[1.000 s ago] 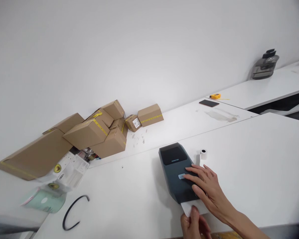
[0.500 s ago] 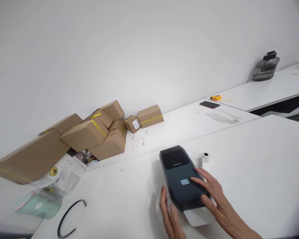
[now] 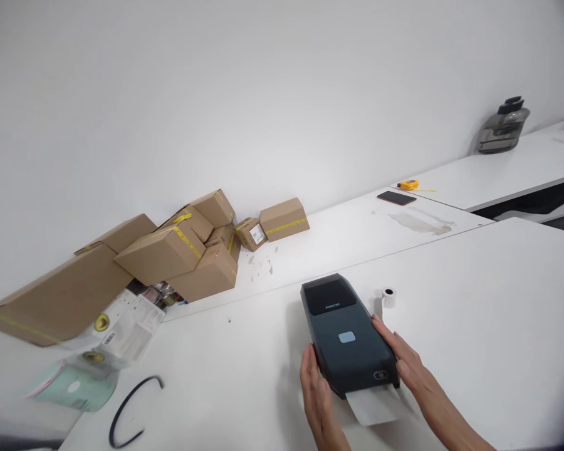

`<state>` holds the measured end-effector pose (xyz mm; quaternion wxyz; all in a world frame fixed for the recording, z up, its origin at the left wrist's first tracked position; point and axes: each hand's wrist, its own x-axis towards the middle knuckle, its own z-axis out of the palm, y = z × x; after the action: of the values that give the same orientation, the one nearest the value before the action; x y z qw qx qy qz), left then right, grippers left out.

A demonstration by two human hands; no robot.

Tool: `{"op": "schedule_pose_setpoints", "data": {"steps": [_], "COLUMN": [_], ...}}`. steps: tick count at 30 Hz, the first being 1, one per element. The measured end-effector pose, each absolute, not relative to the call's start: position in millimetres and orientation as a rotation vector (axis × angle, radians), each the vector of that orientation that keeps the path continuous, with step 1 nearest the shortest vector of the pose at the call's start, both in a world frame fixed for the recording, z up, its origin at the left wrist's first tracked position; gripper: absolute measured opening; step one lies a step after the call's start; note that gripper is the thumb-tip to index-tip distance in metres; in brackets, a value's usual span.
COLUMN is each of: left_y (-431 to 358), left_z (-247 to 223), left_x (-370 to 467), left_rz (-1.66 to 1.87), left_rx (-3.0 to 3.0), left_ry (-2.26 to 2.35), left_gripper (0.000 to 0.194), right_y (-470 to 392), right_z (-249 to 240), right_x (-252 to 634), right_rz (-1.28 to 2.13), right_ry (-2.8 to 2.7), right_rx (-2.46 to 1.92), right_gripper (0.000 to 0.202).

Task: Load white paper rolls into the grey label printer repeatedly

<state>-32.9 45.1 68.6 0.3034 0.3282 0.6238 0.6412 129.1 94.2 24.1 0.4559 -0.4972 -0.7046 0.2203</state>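
A dark blue-grey portable printer (image 3: 352,313) with a black top panel, a pale blue square button and a small oval mark lies at the centre right of the table. White paper (image 3: 373,407) sticks out of its near end. My left hand (image 3: 316,391) presses along the printer's left side, fingers together. Along the right side my right hand (image 3: 407,363) grips the near right edge, so the printer sits between both hands. Just beyond my right hand stands a small white paper roll (image 3: 389,297) with a dark core.
Brown cardboard boxes (image 3: 169,254) are piled by the wall at the left. Nearer lie a mint-green pouch (image 3: 73,385), white packets (image 3: 136,326) and a black curved strip (image 3: 126,407). A phone (image 3: 396,198), a yellow tape measure (image 3: 408,185) and a grey bottle (image 3: 504,128) sit further back.
My right hand has drawn back from the printer's top, near the button, to its right side. My left hand has closed in against the left side. The printer has hardly moved.
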Motion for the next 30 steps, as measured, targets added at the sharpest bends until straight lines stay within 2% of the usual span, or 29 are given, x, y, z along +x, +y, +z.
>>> {"op": "schedule_pose_setpoints", "data": {"steps": [8, 11, 14, 20, 25, 28, 30], "left_y": [101.2, 134.0, 152.7, 153.9, 153.6, 153.9, 154.2], "left_z": [129.6, 120.5, 97.8, 70.2, 69.7, 69.7, 68.9], "left_x": [-63.7, -74.0, -79.4, -78.1, -78.6, -79.2, -79.3], "left_rz": [1.930, 1.806, 1.641, 1.526, 1.493, 1.472, 1.452], "left_rx": [0.933, 1.017, 1.100, 1.209, 1.256, 1.247, 1.239], "left_ry": [1.411, 1.571, 1.651, 1.684, 1.723, 1.786, 1.825], "left_gripper": [0.058, 0.047, 0.040, 0.039, 0.039, 0.043, 0.044], "right_y": [174.2, 215.3, 251.2, 305.7, 294.4, 258.0, 236.0], "right_z": [134.4, 168.9, 188.4, 206.7, 212.4, 190.3, 163.7], "right_x": [106.9, 90.6, 81.1, 73.5, 74.1, 79.7, 83.2], "right_rz": [0.151, 0.102, 0.192, 0.302, 0.182, -0.019, 0.017], "right_ry": [-1.857, -1.813, -1.837, -1.907, -1.864, -1.767, -1.901], "right_rx": [-0.796, -0.772, -0.857, -0.984, -0.975, -0.791, -0.688], "right_gripper": [0.059, 0.053, 0.049, 0.047, 0.052, 0.034, 0.022]}}
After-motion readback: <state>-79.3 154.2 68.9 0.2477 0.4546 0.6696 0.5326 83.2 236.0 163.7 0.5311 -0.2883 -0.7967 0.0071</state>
